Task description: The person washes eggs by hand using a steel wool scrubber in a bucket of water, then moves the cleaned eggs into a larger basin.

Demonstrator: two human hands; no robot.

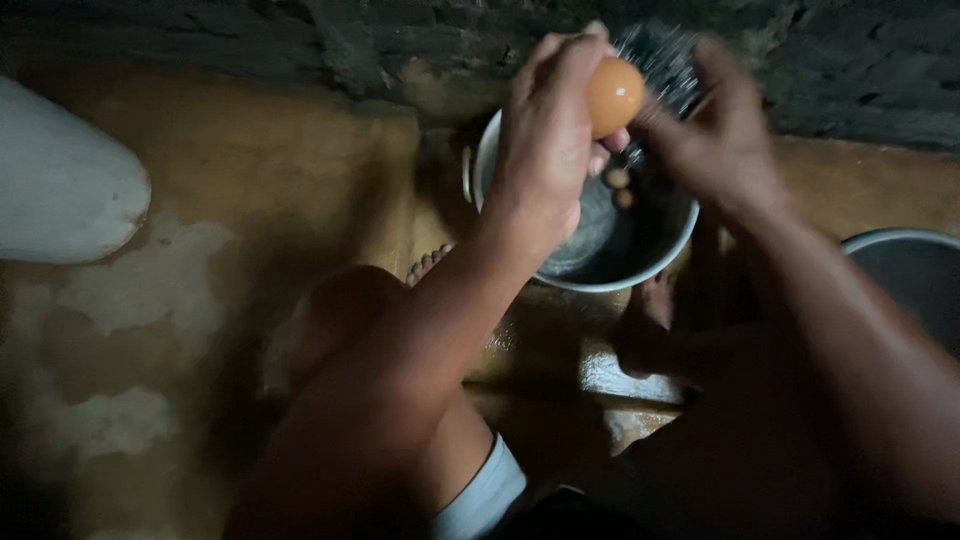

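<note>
My left hand (pixel 545 140) grips a brown egg (pixel 613 96) and holds it above a round metal bowl (pixel 585 283) on the floor. My right hand (pixel 715 135) is blurred, just right of the egg, and closes around the handle of a wire whisk (pixel 660 55) whose wires show above the egg. Two small yellowish lumps (pixel 620 187) lie in the dark inside of the bowl. My bare knees and feet flank the bowl.
A second metal vessel (pixel 905 245) sits at the right edge. A white rounded object (pixel 60 180) lies at the far left. A dark rough stone wall (pixel 300 35) runs along the back. The floor (pixel 200 250) is worn, patchy and yellowish.
</note>
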